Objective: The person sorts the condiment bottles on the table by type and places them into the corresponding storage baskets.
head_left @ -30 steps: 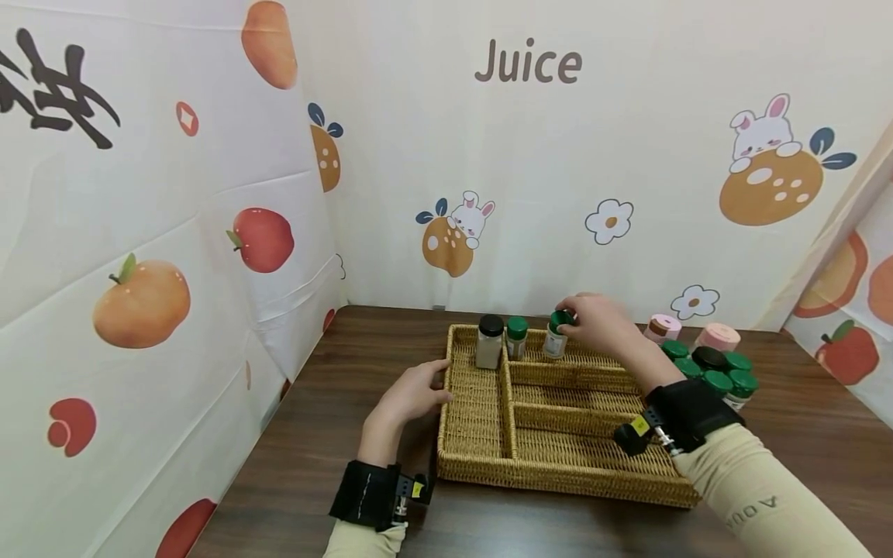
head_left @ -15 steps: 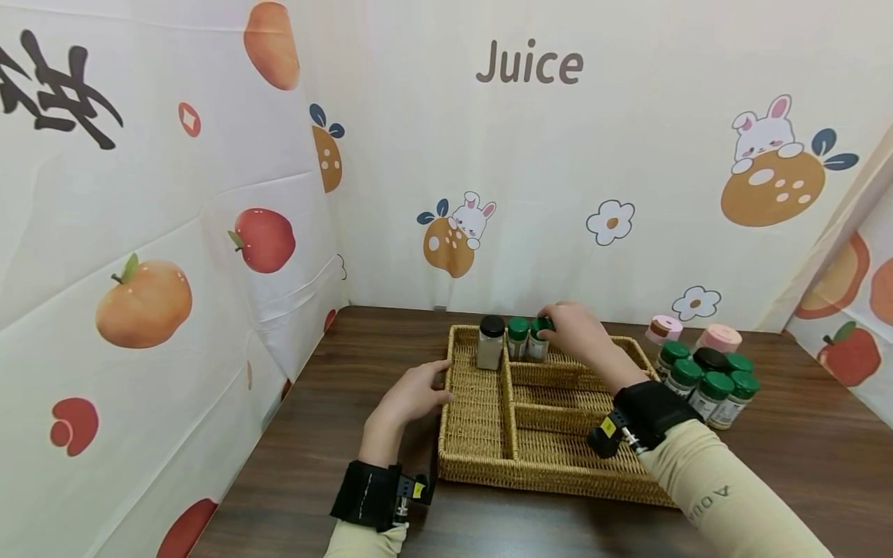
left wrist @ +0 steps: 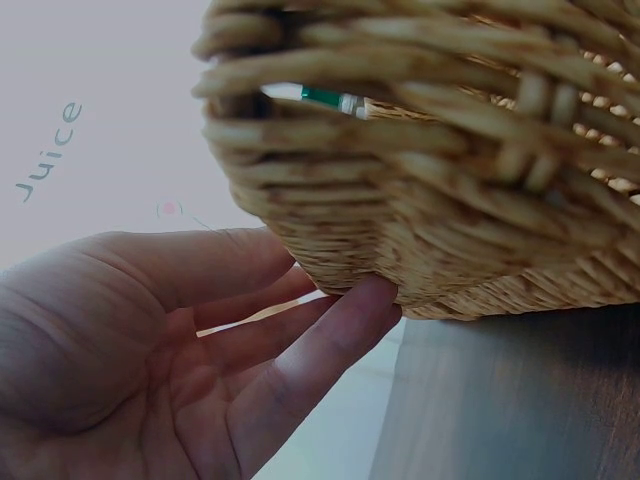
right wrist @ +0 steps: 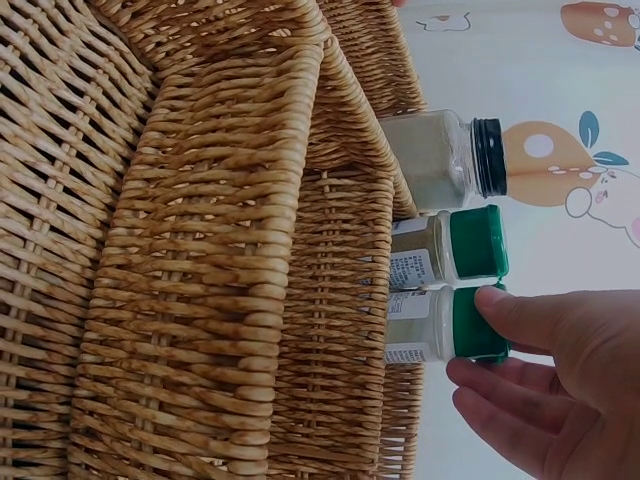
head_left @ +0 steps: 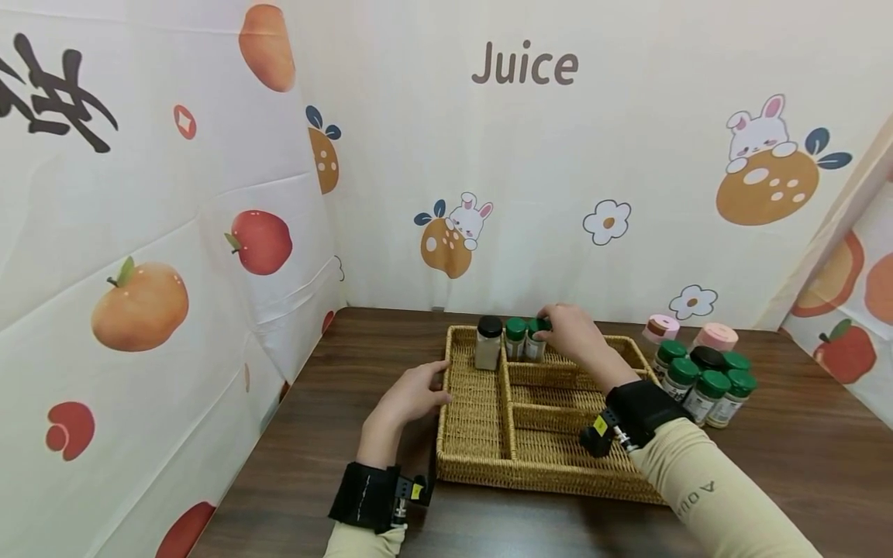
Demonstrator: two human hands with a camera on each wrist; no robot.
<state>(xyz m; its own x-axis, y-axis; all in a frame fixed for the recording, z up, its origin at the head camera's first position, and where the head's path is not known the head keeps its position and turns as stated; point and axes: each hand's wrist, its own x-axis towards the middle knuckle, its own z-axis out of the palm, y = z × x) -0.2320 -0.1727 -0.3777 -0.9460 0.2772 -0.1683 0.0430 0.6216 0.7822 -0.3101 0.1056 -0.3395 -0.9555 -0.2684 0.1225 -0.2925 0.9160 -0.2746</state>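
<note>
My right hand [head_left: 577, 335] pinches the green cap of a small spice jar [head_left: 534, 350] standing in the back compartment of a wicker basket [head_left: 551, 474]. In the right wrist view, thumb and fingers sit around that cap [right wrist: 470, 325]. Right beside it stands a second green-capped spice jar [head_left: 515, 341]. A larger black-capped jar [head_left: 487, 350] with pale contents is in the long left compartment. My left hand [head_left: 410, 394] rests against the basket's left side, and in the left wrist view its fingertips [left wrist: 372, 292] touch the woven wall.
Several green-capped jars [head_left: 711, 385] and one with a black cap [head_left: 708, 357] cluster on the dark wooden table [head_left: 781, 465] right of the basket. Behind them are two pink-lidded containers [head_left: 660, 327]. A printed cloth wall [head_left: 391, 232] rises behind the table.
My right hand has carried the spice jar left and set it down next to the other green-capped one. The left hand has stayed against the basket.
</note>
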